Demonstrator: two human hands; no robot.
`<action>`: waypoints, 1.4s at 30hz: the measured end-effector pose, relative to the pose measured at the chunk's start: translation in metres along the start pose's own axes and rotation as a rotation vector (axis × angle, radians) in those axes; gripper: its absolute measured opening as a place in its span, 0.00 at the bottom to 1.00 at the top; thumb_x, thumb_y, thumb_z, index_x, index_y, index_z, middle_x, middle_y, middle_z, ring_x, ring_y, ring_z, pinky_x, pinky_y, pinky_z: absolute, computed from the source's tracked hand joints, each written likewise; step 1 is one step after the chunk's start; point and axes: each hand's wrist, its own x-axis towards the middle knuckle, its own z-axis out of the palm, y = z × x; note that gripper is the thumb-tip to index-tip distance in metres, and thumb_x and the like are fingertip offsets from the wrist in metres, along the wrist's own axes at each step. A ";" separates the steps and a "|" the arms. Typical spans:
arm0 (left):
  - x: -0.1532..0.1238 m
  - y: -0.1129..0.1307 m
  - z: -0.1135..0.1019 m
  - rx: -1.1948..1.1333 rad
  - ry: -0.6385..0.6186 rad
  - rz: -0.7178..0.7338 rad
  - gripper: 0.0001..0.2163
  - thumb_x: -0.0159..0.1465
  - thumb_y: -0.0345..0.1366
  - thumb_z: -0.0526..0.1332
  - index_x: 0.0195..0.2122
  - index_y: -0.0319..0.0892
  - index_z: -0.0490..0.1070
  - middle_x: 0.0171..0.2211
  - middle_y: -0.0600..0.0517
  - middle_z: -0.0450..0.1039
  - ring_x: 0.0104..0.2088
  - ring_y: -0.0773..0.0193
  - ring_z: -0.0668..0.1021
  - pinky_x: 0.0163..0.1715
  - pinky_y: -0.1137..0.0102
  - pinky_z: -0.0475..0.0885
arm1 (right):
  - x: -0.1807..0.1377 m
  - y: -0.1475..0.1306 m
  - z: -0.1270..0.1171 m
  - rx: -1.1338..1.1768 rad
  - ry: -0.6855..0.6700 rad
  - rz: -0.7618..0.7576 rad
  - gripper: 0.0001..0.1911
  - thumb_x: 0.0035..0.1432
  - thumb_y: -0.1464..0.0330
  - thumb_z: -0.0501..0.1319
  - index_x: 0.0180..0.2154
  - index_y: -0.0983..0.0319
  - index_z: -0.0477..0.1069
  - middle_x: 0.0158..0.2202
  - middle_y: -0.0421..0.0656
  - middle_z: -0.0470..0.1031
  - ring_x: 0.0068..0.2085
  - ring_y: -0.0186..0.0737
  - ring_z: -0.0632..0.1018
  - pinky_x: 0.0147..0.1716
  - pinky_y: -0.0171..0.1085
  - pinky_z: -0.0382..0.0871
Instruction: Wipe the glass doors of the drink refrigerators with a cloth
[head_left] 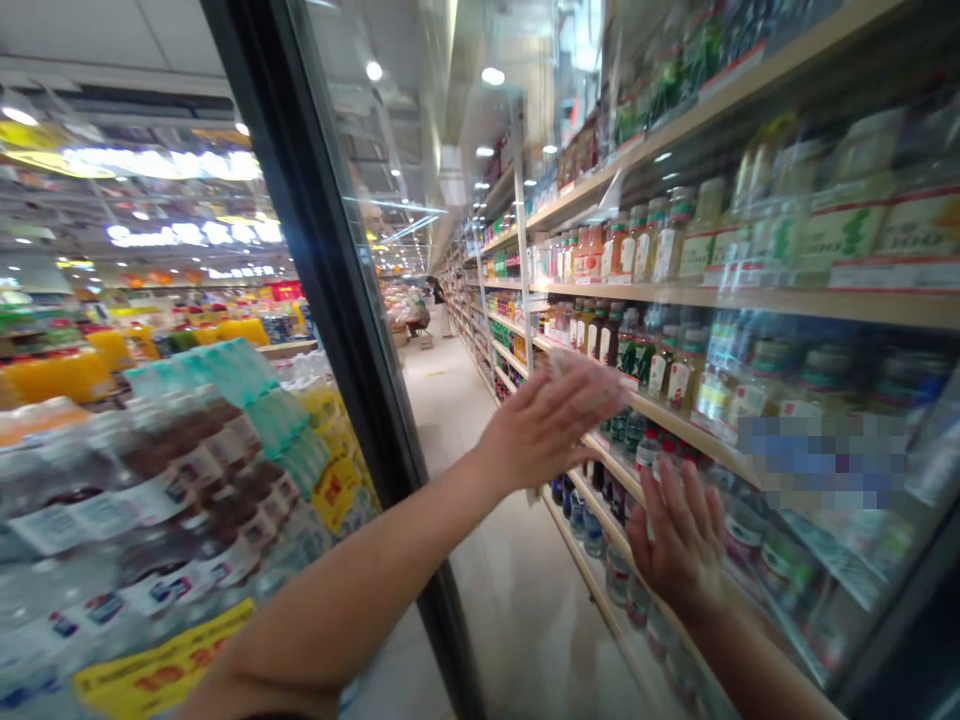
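Observation:
My left hand [534, 425] reaches across from the lower left, flat against or close to a clear glass door. A pale, blurred cloth [561, 362] shows at its fingers and looks pressed under them; its edges are hard to make out. My right hand [679, 540] comes in from the lower right, fingers apart and pointing up, with nothing visible in it. Whether it touches the glass cannot be told. The door's black frame [337, 290] slants down on the left. Through the glass, bottled drinks [667, 365] stand in rows.
Wooden shelves [787, 300] of bottles line the right side. Stacked packs of bottled drinks [180, 490] with yellow price signs [169, 665] fill the left. A pale floor aisle [450, 400] runs back between them. A person [435, 290] is far down it.

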 end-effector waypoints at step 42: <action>-0.079 0.138 0.055 -0.324 0.062 -0.302 0.49 0.61 0.59 0.58 0.72 0.47 0.28 0.71 0.34 0.38 0.70 0.42 0.53 0.62 0.47 0.64 | -0.018 0.011 0.009 0.249 0.122 -0.229 0.23 0.64 0.65 0.59 0.60 0.57 0.67 0.54 0.46 0.77 0.63 0.47 0.69 0.66 0.52 0.52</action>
